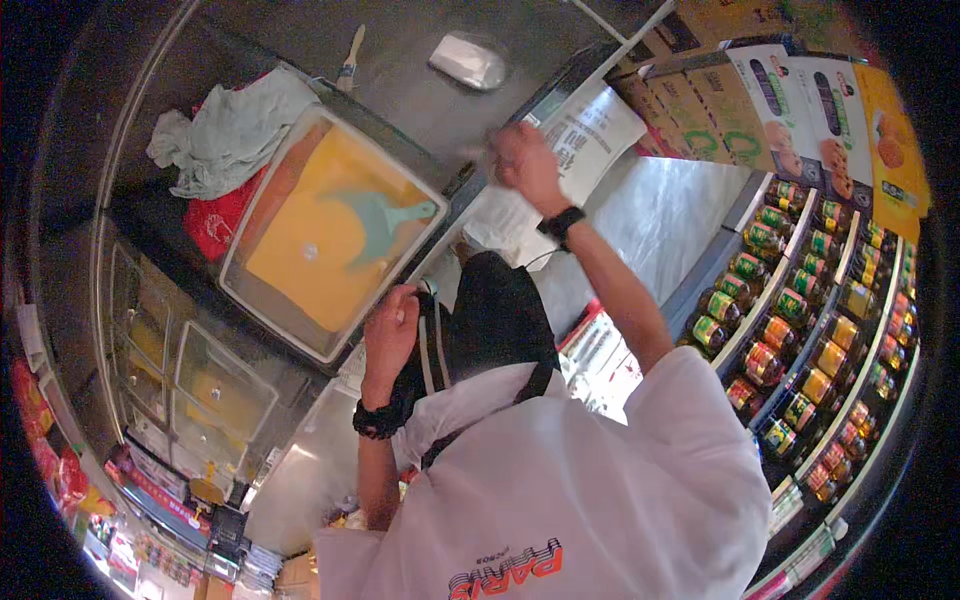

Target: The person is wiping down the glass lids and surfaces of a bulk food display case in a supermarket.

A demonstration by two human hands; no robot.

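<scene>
My right hand [517,156], blurred, is raised over the counter's edge by a printed white sack [596,139]. Its fingers are curled, and whether they hold something is not clear. A dark watch or band is on each wrist. My left hand [394,319] hangs with bent fingers by the near rim of a clear plastic tub [274,296]; whether it touches the rim cannot be made out. Fine yellow grain or meal [300,240] covers much of the tub's floor. On it lies a teal plastic scoop [379,225], its handle toward the tub's right corner.
Beyond the tub are a crumpled grey cloth [232,124], a red bag [217,221], a flat wooden-handled brush [349,64] and a shiny whitish object [469,61]. Bottles [791,304] fill slanted shelves at right, below printed cartons [709,112]. Lidded clear bins [221,394] stand at left.
</scene>
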